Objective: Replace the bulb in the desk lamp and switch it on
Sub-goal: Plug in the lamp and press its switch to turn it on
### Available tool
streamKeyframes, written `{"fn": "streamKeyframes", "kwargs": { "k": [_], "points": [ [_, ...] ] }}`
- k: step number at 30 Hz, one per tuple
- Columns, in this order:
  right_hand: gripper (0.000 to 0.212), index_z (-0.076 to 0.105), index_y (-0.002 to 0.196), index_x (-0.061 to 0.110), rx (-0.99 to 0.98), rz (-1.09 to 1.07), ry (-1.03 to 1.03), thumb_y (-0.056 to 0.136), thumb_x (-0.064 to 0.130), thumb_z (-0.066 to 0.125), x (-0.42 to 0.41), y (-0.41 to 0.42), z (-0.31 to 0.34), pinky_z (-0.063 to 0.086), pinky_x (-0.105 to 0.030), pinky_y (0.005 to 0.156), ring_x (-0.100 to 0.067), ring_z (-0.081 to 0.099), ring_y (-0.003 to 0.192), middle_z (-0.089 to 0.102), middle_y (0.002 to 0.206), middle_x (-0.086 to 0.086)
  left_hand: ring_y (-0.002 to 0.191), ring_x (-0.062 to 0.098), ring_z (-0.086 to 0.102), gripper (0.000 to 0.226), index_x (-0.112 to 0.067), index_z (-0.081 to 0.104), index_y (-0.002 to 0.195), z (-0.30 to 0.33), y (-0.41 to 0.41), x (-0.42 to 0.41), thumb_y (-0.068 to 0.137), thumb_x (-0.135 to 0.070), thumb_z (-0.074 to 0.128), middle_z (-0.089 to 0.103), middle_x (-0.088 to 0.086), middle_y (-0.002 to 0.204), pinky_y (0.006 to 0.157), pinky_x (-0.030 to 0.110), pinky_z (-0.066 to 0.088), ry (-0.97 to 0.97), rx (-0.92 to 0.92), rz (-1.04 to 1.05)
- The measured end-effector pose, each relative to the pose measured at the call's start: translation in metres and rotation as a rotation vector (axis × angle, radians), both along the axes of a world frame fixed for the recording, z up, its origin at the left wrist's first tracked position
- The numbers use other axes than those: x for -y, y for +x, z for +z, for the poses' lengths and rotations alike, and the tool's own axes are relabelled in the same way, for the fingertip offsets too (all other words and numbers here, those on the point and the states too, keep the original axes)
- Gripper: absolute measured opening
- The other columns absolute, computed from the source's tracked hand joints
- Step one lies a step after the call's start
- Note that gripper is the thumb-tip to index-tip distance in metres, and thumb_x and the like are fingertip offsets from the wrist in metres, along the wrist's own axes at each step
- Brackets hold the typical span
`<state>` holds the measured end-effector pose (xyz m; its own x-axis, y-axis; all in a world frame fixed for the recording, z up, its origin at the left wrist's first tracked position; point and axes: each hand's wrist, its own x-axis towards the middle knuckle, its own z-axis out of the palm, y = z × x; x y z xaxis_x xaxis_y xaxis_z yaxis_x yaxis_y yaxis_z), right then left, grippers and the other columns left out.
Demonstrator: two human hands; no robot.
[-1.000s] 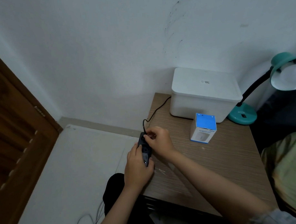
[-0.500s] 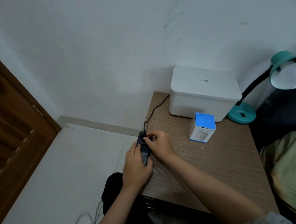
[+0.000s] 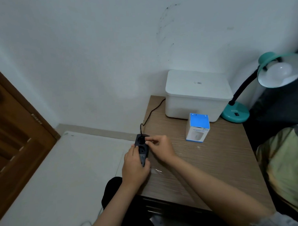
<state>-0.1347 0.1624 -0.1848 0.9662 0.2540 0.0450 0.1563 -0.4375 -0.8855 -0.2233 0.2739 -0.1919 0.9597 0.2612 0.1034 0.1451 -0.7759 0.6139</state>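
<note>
Desk lamp (image 3: 255,90): stands at the table's far right corner, teal round base on the surface, black gooseneck arching up to a teal shade that overhangs the right edge. Likely light and top-heavy; steady it by the base, not the neck.
Table (image 3: 214,161): wood-grain top; the near right half is bare, giving open room to work. Left edge drops to the floor.
White box (image 3: 196,94): lidded, at the far edge, just beside the lamp base; it narrows the room for reaching the shade from the left.
Bulb carton (image 3: 197,128): blue-topped, upright in front of the white box; light cardboard, easy to tip.
Bulb (image 3: 282,72): white globe seated in the shade, unlit. Probably smooth and breakable; hold it around its widest part.
Power strip (image 3: 142,149): black, at the table's left edge, partly overhanging; rigid plastic.
Cord (image 3: 153,111): thin, black, runs from behind the white box to the strip.
Left hand (image 3: 135,169): wrapped around the strip's near end.
Right hand (image 3: 160,147): fingertips pinched at the far socket; the plug itself is hidden.
</note>
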Motion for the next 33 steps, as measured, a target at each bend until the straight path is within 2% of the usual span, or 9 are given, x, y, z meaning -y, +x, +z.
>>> {"fn": "streamKeyframes", "kwargs": {
  "k": [2,5,9,11,18,21,24,28,33],
  "points": [
    [0.021,0.071,0.106,0.015,0.026,0.012,-0.031,0.085,0.017,0.066,0.014,-0.012,-0.004,0.047,-0.015,0.074,-0.002,0.062,0.084,0.073,0.101,0.0,0.118,0.032,0.048,0.056,-0.004,0.047,0.125,0.001,0.004,-0.003,0.077,-0.027,0.064,0.051,0.015,0.132,0.099,0.038,0.04,0.048,-0.026,-0.023],
    [0.019,0.072,0.103,0.015,0.072,-0.05,-0.086,0.085,0.02,0.065,0.046,-0.031,-0.012,0.049,-0.02,0.079,-0.004,0.061,0.086,0.073,0.096,0.002,0.122,0.031,0.045,0.064,-0.006,0.042,0.129,0.006,0.009,0.003,0.078,-0.039,0.06,0.049,0.014,0.131,0.105,0.049,0.034,0.183,-0.102,0.004],
    [0.009,0.074,0.09,0.02,0.153,-0.176,-0.127,0.082,0.019,0.069,0.104,-0.053,-0.028,0.049,-0.017,0.074,-0.005,0.06,0.081,0.065,0.082,0.012,0.125,0.037,0.039,0.066,-0.005,0.045,0.129,0.011,0.002,0.045,0.075,-0.044,0.048,0.043,0.02,0.136,0.105,0.054,0.034,0.142,0.067,-0.006],
    [0.007,0.073,0.085,0.021,0.168,-0.255,-0.165,0.08,0.017,0.071,0.135,-0.057,-0.032,0.047,-0.013,0.071,-0.005,0.06,0.078,0.062,0.08,0.013,0.126,0.034,0.039,0.06,-0.007,0.048,0.126,0.01,-0.002,0.075,0.076,-0.042,0.047,0.04,0.018,0.14,0.103,0.051,0.039,0.075,0.155,-0.092],
    [0.013,0.071,0.092,0.011,0.273,-0.511,-0.24,0.079,0.008,0.07,0.234,-0.028,-0.022,0.05,-0.022,0.073,-0.01,0.061,0.078,0.065,0.085,-0.001,0.123,0.021,0.042,0.045,-0.015,0.049,0.121,-0.001,0.03,0.172,0.081,-0.034,0.053,0.043,0.008,0.138,0.102,0.031,0.04,-0.047,0.186,-0.482],
    [0.018,0.068,0.099,0.007,0.295,-0.589,-0.225,0.081,0.008,0.067,0.264,0.002,-0.019,0.051,-0.022,0.077,-0.012,0.062,0.082,0.065,0.091,-0.007,0.129,0.016,0.034,0.048,-0.013,0.046,0.127,-0.006,0.059,0.208,0.084,-0.034,0.05,0.039,0.007,0.141,0.107,0.027,0.033,-0.058,0.132,-0.611],
    [0.027,0.064,0.109,0.003,0.305,-0.639,-0.203,0.082,0.005,0.065,0.286,0.036,-0.02,0.047,-0.023,0.089,-0.021,0.063,0.095,0.066,0.103,-0.013,0.13,0.023,0.038,0.052,-0.01,0.044,0.13,-0.015,0.095,0.238,0.084,-0.034,0.05,0.041,0.012,0.141,0.109,0.036,0.035,0.023,0.102,-0.699],
    [0.039,0.056,0.122,0.002,0.266,-0.651,-0.209,0.083,0.004,0.062,0.305,0.077,-0.023,0.038,-0.03,0.104,-0.028,0.053,0.12,0.058,0.126,-0.018,0.137,0.032,0.027,0.065,-0.002,0.033,0.137,-0.021,0.142,0.267,0.085,-0.039,0.04,0.029,0.02,0.148,0.114,0.038,0.024,0.088,0.009,-0.744],
    [0.048,0.049,0.133,0.009,0.152,-0.593,-0.243,0.086,0.009,0.061,0.318,0.112,-0.03,0.024,-0.026,0.11,-0.03,0.036,0.136,0.04,0.145,-0.021,0.142,0.032,0.015,0.071,-0.001,0.021,0.143,-0.029,0.184,0.289,0.087,-0.04,0.038,0.016,0.021,0.153,0.117,0.038,0.013,0.141,0.021,-0.757]
  ]
}}
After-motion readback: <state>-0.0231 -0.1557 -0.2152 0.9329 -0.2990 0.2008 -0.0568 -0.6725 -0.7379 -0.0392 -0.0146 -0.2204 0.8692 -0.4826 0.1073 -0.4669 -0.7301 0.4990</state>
